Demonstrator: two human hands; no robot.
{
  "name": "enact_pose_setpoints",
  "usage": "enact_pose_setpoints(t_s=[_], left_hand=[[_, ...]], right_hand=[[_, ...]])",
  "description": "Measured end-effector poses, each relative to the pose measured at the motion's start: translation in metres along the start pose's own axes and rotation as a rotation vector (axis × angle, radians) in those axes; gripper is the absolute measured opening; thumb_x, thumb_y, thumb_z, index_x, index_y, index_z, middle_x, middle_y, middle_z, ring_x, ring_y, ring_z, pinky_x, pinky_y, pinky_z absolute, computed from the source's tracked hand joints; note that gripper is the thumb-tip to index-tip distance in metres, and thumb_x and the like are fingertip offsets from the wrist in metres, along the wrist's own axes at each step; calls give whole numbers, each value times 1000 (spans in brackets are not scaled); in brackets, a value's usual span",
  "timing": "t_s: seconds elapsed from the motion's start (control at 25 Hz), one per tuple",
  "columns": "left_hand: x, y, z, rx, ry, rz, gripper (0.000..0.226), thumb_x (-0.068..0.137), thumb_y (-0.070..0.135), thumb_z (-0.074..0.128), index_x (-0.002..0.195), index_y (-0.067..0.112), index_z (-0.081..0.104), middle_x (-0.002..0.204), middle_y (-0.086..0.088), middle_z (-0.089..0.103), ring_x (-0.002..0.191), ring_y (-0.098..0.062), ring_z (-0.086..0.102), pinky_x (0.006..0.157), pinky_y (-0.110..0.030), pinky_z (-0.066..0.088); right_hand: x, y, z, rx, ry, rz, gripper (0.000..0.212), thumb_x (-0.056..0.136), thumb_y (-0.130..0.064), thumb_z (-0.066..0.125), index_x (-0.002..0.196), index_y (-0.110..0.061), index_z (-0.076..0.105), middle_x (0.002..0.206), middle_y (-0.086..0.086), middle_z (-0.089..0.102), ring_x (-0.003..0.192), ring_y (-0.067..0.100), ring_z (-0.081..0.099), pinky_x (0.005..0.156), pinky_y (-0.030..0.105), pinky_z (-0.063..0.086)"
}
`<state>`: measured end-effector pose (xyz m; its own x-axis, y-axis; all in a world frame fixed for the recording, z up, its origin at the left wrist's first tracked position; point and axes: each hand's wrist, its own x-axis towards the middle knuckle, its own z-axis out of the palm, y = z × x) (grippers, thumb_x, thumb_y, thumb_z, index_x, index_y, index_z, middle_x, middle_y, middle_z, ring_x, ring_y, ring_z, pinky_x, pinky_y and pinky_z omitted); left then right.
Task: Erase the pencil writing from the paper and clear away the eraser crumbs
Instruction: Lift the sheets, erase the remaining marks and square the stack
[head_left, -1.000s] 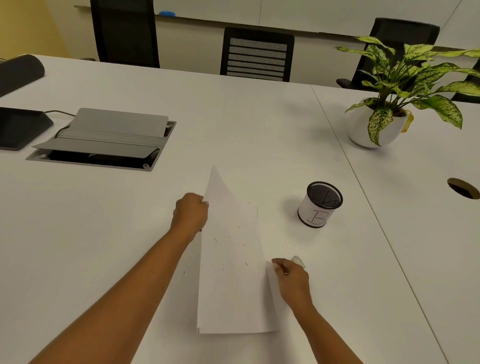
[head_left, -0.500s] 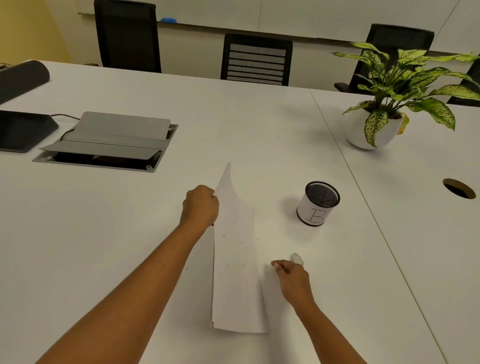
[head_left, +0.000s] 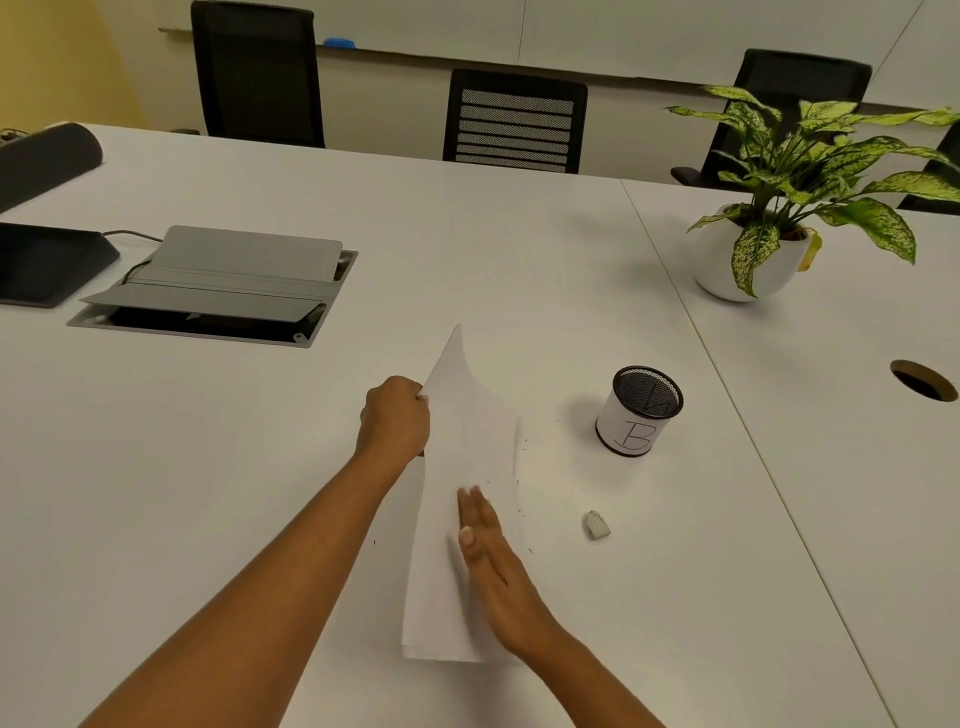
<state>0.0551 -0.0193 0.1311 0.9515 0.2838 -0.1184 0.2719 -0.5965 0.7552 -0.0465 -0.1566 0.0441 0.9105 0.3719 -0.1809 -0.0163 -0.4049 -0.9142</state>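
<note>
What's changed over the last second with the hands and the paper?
The right hand left its spot beside the eraser and moved left onto the paper, fingers now straight against the sheet. The left hand still grips the paper's raised left edge and has tilted it steeper. The eraser, mesh cup and potted plant stayed put.

A large hand-drawn capital letter B stands on the white band around the black mesh pen cup (head_left: 638, 415) on the counter (head_left: 519, 260). Another dark mark inside the cup's rim is unreadable.
</note>
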Motion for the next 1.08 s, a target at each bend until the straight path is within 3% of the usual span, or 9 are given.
enact_pose_setpoints(t_s=[0.12, 0.2, 0.32, 0.4, 0.56, 0.68, 0.8, 0.92, 1.08], left_hand=[[0, -5, -1, -5, 8, 1, 35, 95, 6, 42, 60, 3, 45, 68, -12, 49, 65, -30, 51, 64, -38, 52], [0, -8, 1, -1, 14, 2, 34, 95, 6, 42, 62, 2, 46, 67, -11, 48, 62, -29, 48, 54, -34, 47], [-2, -11, 6, 18, 18, -6, 43, 95, 5, 42, 52, 7, 37, 61, -7, 42, 55, -23, 42, 47, -25, 34], [-2, -15, 7, 24, 24, -19, 43, 95, 5, 42, 52, 7, 38, 58, -4, 39, 53, -18, 39, 46, -24, 29], [1, -24, 2, -50, 40, -65, 23, 94, 4, 43, 76, 3, 57, 65, -7, 47, 63, -25, 46, 56, -28, 38], [2, -30, -1, -66, 62, -62, 24, 94, 3, 42, 74, 2, 56, 59, -4, 42, 56, -23, 42, 53, -26, 35], [3, -31, -1, -68, 74, -60, 24, 94, 3, 42, 74, 2, 56, 62, -6, 45, 58, -23, 42, 56, -26, 33], [5, -29, -2, -77, 76, -80, 23, 93, 3, 43, 75, 4, 57, 62, -6, 45, 55, -21, 41, 56, -25, 34], [7, -29, -7, -139, 94, -109, 20, 94, 3, 45, 77, 8, 55, 61, -2, 43, 58, -21, 43, 49, -23, 36]], right_hand=[[4, 14, -5, -57, 73, 199, 52, 96, -43, 22, 142, -29, 3, 155, -8, -7, 140, 4, -6, 118, 37, -1], [8, 3, -2, -41, 114, 73, 53, 92, -52, 20, 138, -38, -1, 153, -15, -6, 139, -3, -6, 118, 32, -2], [16, -21, 9, -66, 72, -153, 57, 82, -71, 10, 135, -52, -2, 147, -34, -7, 134, -14, -8, 111, 12, -11], [21, -21, 14, -87, 44, -184, 54, 82, -69, 9, 134, -55, -3, 145, -37, -7, 134, -14, -9, 109, 13, -13], [24, 18, 0, -111, 51, 34, 52, 94, -48, 20, 140, -35, -1, 155, -11, -2, 140, 2, -4, 118, 34, -3], [22, 37, -15, -124, 86, 208, 52, 98, -38, 25, 143, -21, 8, 156, -3, 1, 141, 7, -1, 117, 29, 0], [14, 16, -7, -23, 115, 31, 47, 94, -47, 25, 138, -40, 9, 151, -19, 2, 140, 0, 2, 114, 18, 1], [2, -4, 16, -37, 7, -212, 53, 87, -65, 17, 137, -50, 6, 150, -29, 2, 136, -12, 0, 109, 6, -1], [0, 18, 13, -159, -46, -128, 53, 89, -59, 17, 138, -46, 1, 150, -26, -10, 138, -6, -7, 115, 19, -3]])
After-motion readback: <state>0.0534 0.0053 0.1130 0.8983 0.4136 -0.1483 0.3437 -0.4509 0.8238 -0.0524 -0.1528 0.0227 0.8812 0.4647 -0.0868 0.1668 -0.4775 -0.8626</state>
